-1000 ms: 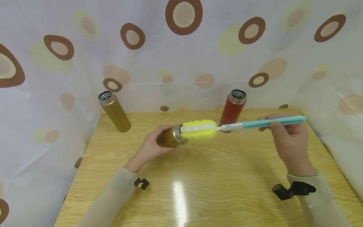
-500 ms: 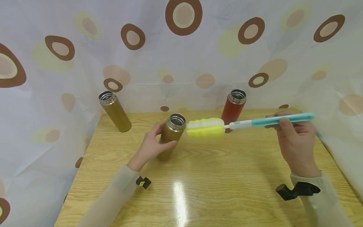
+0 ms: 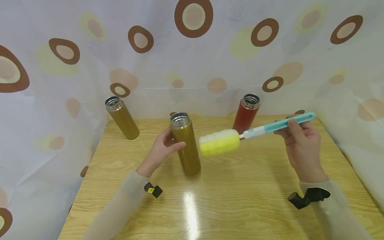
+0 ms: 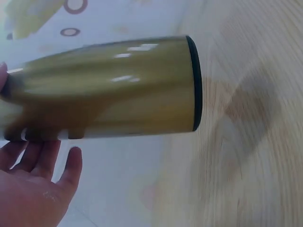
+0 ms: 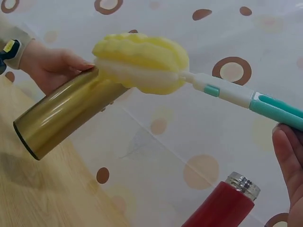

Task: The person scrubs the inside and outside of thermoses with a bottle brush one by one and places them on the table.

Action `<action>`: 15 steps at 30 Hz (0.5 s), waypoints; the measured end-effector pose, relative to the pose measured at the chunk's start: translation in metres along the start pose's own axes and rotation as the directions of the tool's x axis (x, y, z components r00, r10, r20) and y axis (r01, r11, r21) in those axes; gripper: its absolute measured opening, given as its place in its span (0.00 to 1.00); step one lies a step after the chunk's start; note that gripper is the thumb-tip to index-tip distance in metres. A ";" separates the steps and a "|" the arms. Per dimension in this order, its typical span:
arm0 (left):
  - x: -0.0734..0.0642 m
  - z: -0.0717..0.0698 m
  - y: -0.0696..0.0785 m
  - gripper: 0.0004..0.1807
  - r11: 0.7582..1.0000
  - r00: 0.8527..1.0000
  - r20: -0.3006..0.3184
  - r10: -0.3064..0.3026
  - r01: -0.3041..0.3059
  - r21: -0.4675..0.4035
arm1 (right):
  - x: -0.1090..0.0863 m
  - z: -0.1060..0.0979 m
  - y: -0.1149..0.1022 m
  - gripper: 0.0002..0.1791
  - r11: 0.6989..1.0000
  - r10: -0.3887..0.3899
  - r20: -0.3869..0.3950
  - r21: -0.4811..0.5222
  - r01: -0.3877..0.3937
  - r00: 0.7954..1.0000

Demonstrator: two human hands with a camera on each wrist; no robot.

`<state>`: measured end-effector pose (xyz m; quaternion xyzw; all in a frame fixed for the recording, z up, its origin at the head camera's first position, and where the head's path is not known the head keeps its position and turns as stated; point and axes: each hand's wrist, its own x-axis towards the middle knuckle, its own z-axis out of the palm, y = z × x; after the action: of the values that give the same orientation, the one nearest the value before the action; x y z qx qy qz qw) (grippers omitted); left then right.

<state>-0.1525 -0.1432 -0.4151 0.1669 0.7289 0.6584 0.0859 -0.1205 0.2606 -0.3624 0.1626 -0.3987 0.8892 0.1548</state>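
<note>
My left hand grips a gold thermos bottle round its upper body. The bottle has no lid, and its steel mouth leans a little to the left. In the left wrist view its dark base is apart from its shadow on the wood. My right hand holds the turquoise handle of a bottle brush, which lies nearly level with its yellow and white sponge head pointing left. That head is outside the bottle, just right of it in the head view. In the right wrist view the sponge hides the bottle's mouth.
A second open gold thermos bottle stands at the table's back left. An open red thermos bottle stands at the back right, behind the brush. A patterned cloth rises along the back of the wooden table.
The sponge head has come out of the gold bottle's mouth. My left hand has turned the bottle from pointing right to nearly upright. The brush handle now slopes up more to the right.
</note>
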 end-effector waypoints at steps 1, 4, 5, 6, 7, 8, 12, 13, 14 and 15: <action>0.000 0.000 0.000 0.39 1.000 1.000 0.008 -0.002 0.002 -0.005 | 0.000 0.001 0.002 0.11 1.000 -0.002 -0.020 -0.014 0.002 1.000; 0.000 0.002 -0.002 0.40 0.999 0.999 0.041 -0.002 0.003 -0.035 | 0.001 0.004 0.007 0.10 1.000 0.001 -0.059 -0.020 -0.002 0.998; 0.001 0.003 -0.002 0.41 0.999 0.999 0.050 0.001 0.000 -0.038 | 0.001 0.006 0.008 0.10 0.999 -0.002 -0.074 -0.049 -0.002 0.997; 0.001 0.004 -0.002 0.41 0.999 0.998 0.061 0.009 -0.006 -0.041 | 0.001 0.007 0.009 0.10 0.999 -0.001 -0.085 -0.050 -0.003 0.996; 0.002 0.005 -0.002 0.42 0.999 0.997 0.071 0.014 -0.011 -0.046 | 0.001 0.008 0.011 0.10 0.998 0.000 -0.097 -0.065 -0.007 0.995; 0.003 0.006 -0.003 0.43 0.999 0.997 0.078 0.016 -0.013 -0.048 | 0.002 0.010 0.011 0.10 0.998 0.003 -0.106 -0.062 -0.009 0.994; 0.005 0.009 -0.003 0.45 0.999 0.996 0.088 0.017 -0.014 -0.038 | 0.004 0.013 0.013 0.09 0.998 0.006 -0.142 -0.061 -0.015 0.990; 0.005 0.010 -0.003 0.46 0.999 0.996 0.089 0.016 -0.013 -0.038 | 0.005 0.013 0.013 0.09 0.999 0.013 -0.142 -0.029 -0.018 0.990; 0.006 0.010 -0.002 0.47 0.999 0.996 0.092 0.016 -0.013 -0.039 | 0.005 0.014 0.013 0.09 1.000 0.021 -0.141 0.009 -0.020 0.990; 0.006 0.011 -0.002 0.48 0.999 0.995 0.096 0.017 -0.013 -0.040 | 0.005 0.014 0.013 0.09 0.999 0.028 -0.139 0.036 -0.024 0.990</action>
<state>-0.1549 -0.1311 -0.4179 0.2024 0.7094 0.6645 0.1193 -0.1281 0.2430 -0.3600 0.0976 -0.3739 0.9069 0.1679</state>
